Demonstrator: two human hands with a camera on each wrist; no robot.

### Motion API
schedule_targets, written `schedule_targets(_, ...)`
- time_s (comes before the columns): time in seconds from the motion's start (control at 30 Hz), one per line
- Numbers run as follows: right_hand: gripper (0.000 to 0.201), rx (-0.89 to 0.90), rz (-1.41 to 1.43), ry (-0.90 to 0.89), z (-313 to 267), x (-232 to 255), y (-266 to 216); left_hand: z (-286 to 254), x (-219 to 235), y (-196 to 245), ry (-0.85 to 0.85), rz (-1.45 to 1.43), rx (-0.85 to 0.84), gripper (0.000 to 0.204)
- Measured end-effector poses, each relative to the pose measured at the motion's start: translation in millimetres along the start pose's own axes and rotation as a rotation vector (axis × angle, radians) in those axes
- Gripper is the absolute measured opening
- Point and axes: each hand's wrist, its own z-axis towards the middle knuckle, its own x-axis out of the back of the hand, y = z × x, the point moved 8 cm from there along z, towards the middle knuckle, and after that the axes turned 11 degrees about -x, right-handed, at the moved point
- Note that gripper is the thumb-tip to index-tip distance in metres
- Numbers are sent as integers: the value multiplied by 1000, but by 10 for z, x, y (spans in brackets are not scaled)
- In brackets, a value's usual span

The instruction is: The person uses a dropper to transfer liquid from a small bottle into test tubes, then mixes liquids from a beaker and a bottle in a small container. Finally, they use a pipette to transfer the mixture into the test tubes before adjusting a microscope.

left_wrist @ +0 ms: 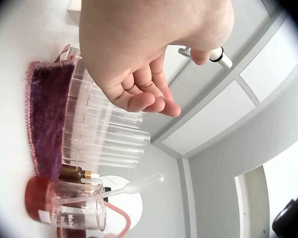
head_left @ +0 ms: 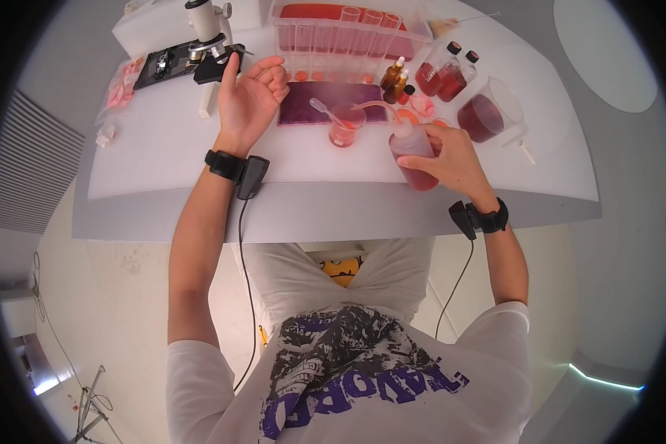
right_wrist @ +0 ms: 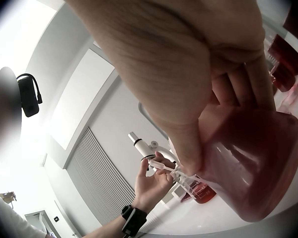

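My right hand [head_left: 457,164] grips a soft plastic wash bottle [head_left: 419,179] of red liquid, thumb on one side and fingers round the other. Its bent pink spout [head_left: 377,106] reaches left, with the tip over a small glass beaker [head_left: 342,136]. Red liquid fills the beaker's lower part, and a plastic dropper [left_wrist: 134,187] leans in it. To the left, my left hand [head_left: 249,109] is raised palm up in front of the microscope [head_left: 206,33], fingers loosely bent and nothing in them. A purple cloth [head_left: 296,105] lies behind the beaker.
Behind the cloth stands a rack of test tubes [head_left: 340,37] beside a clear bin [head_left: 422,28]. Amber dropper bottles [head_left: 394,80], black-capped bottles of red liquid [head_left: 451,85] and a large beaker [head_left: 481,118] stand at the right. Pink-stained bags [head_left: 126,81] lie far left.
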Motion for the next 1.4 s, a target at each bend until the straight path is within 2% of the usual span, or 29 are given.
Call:
schedule_targets(0.33,57,18,-78,32,32,33,29,-10,-1,7,19,18,-12,74)
schedule_targets(0.4,52,-104,-105,-13,35,37,33,-10,9,8,33,25,-17,75)
schedule_targets(0.53,50,-103,-71,-25,29,44,14,-9,12,12,15,13,-10,75)
schedule_targets(0.63,50,-88,-33,-31,28,41,24,-6,6,10,11,9,-11,75)
schedule_targets(0.7,55,0,-29,9,37,45,49,-6,4,9,15,8,-13,75)
schedule_targets(0.9,52,1,-24,-5,7,29,-33,-4,-18,7,6,7,-13,76)
schedule_targets(1.4,49,45,-88,15,80,-23,110,-15,-62,2,21,-9,-9,77)
